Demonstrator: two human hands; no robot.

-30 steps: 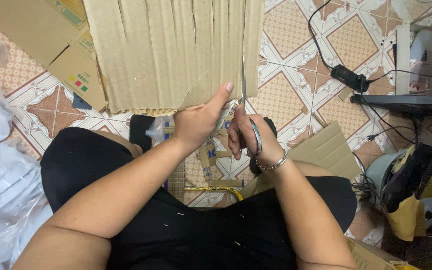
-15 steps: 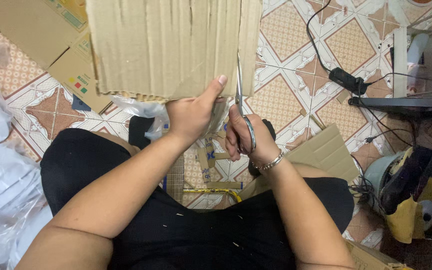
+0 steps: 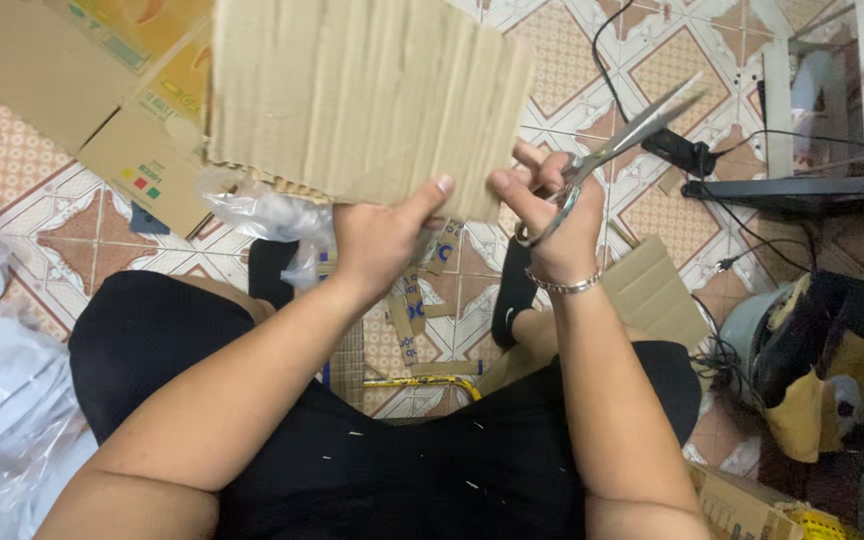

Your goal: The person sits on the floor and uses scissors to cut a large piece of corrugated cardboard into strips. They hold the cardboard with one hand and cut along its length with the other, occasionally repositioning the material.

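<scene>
The left hand (image 3: 377, 240) is pinching the corrugated cardboard sheet's (image 3: 362, 95) lower edge, holding it raised above the tiled floor (image 3: 42, 210); the right hand (image 3: 552, 225) is gripping scissors (image 3: 617, 145), blades lifted clear beside the sheet; seemingly between cuts, with realigning the blades needed.

You get even, soft indoor light, faint shadows on the tiled floor (image 3: 32, 190), mild glare on the scissors (image 3: 617, 145), slight blur at the frame's edges.
</scene>
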